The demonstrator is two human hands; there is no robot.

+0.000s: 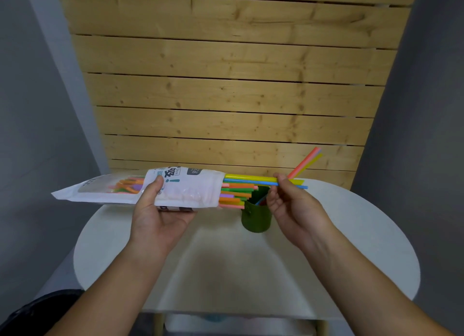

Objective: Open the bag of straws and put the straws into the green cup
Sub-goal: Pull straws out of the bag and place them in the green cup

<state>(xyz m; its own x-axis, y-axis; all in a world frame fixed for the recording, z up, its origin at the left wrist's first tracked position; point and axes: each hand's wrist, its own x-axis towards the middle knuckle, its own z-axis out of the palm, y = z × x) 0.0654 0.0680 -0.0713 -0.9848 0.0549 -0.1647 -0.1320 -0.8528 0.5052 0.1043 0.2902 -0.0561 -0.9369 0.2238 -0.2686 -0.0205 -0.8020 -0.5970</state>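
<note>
My left hand (158,214) holds a white printed bag of straws (185,187) level above the table, its open mouth pointing right. Several coloured straws (234,193) stick out of that mouth. My right hand (293,202) pinches a yellow straw and a blue straw (251,178) that are partly drawn out of the bag. The green cup (256,219) stands on the table just below the bag's mouth, between my hands. A few straws (307,161), orange and yellow, lean out of the cup toward the upper right.
The round white table (226,260) fills the lower middle of the view. A slatted wooden panel (233,84) rises right behind it. Grey walls close in on both sides. A dark object (37,308) sits at the lower left corner.
</note>
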